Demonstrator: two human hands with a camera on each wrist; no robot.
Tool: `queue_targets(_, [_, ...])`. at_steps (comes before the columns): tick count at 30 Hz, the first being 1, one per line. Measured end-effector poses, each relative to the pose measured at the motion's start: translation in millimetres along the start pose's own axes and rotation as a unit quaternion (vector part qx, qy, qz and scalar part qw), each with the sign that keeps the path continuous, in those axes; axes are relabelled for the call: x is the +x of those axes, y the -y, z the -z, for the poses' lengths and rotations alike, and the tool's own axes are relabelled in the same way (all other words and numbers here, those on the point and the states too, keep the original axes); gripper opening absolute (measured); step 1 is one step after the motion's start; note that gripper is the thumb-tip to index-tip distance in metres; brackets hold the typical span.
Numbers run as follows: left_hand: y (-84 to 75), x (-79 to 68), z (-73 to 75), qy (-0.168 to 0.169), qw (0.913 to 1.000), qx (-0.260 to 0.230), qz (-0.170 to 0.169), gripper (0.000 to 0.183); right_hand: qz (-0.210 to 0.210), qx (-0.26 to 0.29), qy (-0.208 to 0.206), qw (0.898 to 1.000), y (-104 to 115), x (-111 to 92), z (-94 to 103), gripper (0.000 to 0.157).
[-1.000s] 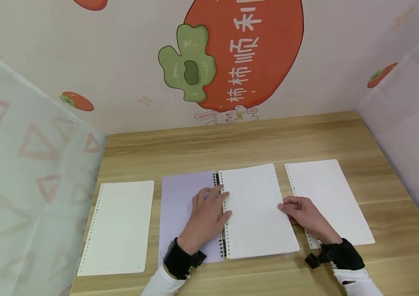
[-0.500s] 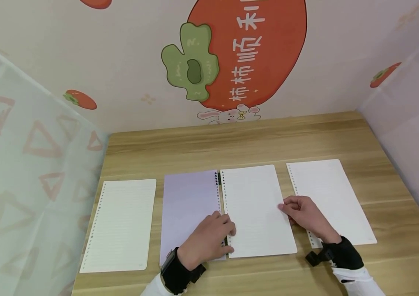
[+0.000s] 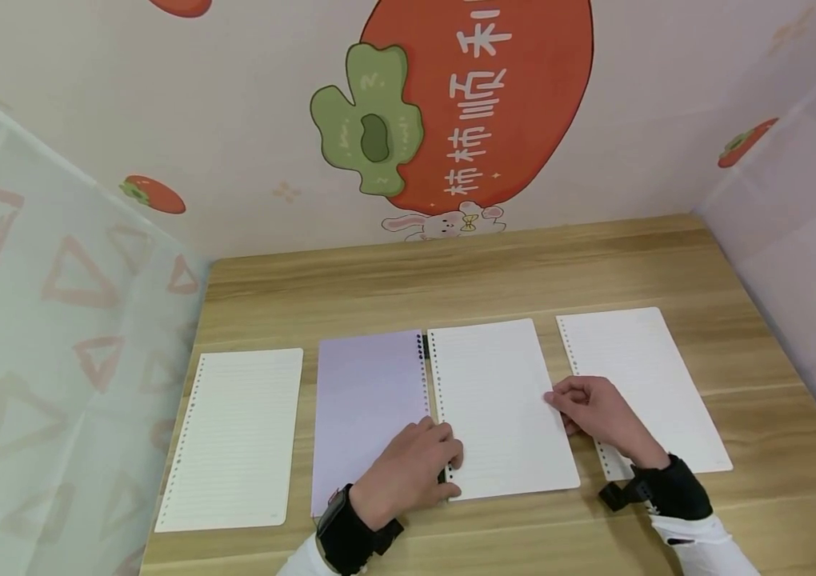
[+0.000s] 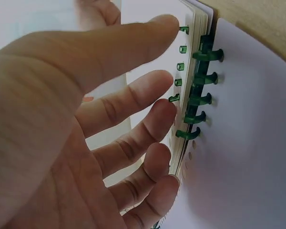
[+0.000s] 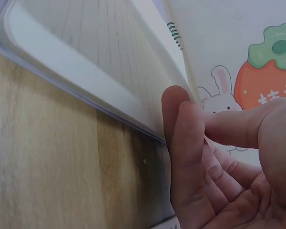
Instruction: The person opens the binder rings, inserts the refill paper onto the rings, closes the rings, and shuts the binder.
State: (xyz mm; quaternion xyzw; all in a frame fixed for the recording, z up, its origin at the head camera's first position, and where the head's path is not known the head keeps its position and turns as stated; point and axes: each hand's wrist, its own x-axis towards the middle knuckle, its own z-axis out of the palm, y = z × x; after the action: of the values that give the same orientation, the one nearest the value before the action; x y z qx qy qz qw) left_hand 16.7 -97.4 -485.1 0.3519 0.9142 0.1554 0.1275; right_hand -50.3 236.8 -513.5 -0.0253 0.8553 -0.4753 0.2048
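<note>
A ring-bound notebook lies spread on the table, its lilac cover [image 3: 368, 384] at left and its lined white pages [image 3: 502, 400] at right. Green binder rings [image 4: 200, 102] run between the two, their tips poking through the page holes in the left wrist view. My left hand [image 3: 408, 472] lies over the lower binding. Its loosely bent fingers and thumb touch the punched edge of the pages near those tips. At the pages' outer edge, my right hand [image 3: 598, 408] pinches the paper between thumb and forefinger, slightly lifted in the right wrist view.
One loose punched, lined sheet [image 3: 235, 440] lies left of the notebook. Another loose sheet [image 3: 649, 376] lies to the right, partly under my right forearm. A printed backdrop [image 3: 250, 120] rises behind the wooden table [image 3: 494, 272], with side panels at both edges.
My left hand has slid down the binding toward the near edge, its fingers drawing in. My right hand stays at the outer page edge, almost still. The pages' near right corner lies flatter.
</note>
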Motion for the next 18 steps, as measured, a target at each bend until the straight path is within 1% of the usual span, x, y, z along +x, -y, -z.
queue_targets(5, [-0.7, 1.8, -0.3, 0.013, 0.9999, -0.001, 0.005, 0.032, -0.005, 0.034, 0.006, 0.999, -1.0, -3.2, 8.7, 0.031])
queue_targets(9, [-2.8, 3.1, -1.7, 0.012, 0.9999, 0.008, 0.003, 0.033, -0.006, 0.050, -0.009, 0.999, -4.5, -9.7, 20.8, 0.033])
queue_targets(13, [-5.0, 2.6, -2.1, 0.015, 0.9997, 0.019, 0.004, 0.033, -0.003, 0.039, -0.036, 0.999, -9.3, -19.2, 34.1, 0.036])
queue_targets(15, [-5.8, 3.5, 0.4, 0.021, 0.9994, 0.028, 0.000, 0.035, 0.000, 0.028, -0.052, 0.998, -12.4, -23.4, 40.4, 0.036])
queue_targets(18, [-6.6, 11.0, 7.0, 0.028, 0.9987, 0.041, -0.002, 0.041, 0.010, 0.009, -0.075, 0.997, -17.1, -27.9, 49.4, 0.036])
